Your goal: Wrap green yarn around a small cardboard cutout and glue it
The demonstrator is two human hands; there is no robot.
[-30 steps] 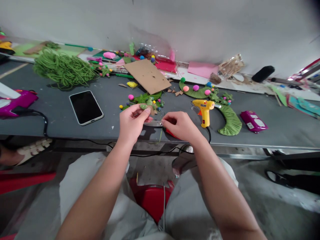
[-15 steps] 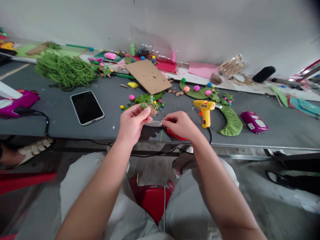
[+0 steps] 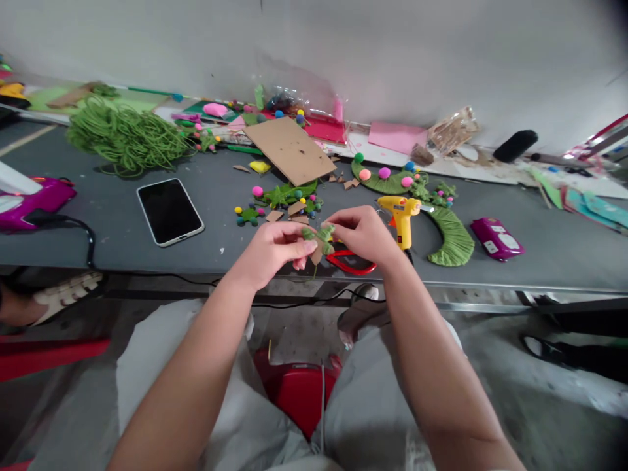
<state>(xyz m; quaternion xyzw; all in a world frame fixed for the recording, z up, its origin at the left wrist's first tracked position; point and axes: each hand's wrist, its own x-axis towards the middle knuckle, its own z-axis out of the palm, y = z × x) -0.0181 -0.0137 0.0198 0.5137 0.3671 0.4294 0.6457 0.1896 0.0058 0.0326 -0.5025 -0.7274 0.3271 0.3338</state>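
My left hand [image 3: 275, 254] is closed in a pinch on a small cardboard cutout [image 3: 318, 252], partly wrapped in green yarn [image 3: 326, 233]. At the piece's right side, my right hand [image 3: 360, 232] has thumb and index finger pressed together on the green yarn; its fingertips partly hide the strand. A loose yarn end hangs below the cutout. Red-handled scissors [image 3: 350, 263] lie on the table just under my right hand. Beyond the hands are cardboard scraps [image 3: 275, 215] and a small green star with pompoms [image 3: 249, 214].
A yellow glue gun [image 3: 403, 219] lies right of my hands, beside a green yarn-wrapped crescent [image 3: 452, 239]. To the left are a phone [image 3: 170, 210] and a heap of green yarn [image 3: 125, 137]. A cardboard sheet [image 3: 290, 150] lies behind. A cable [image 3: 91, 242] crosses the left table edge.
Both hands have come together: the left moved right and slightly down with the cutout, the right moved up to the yarn. The scissors and cardboard scraps are now more exposed.
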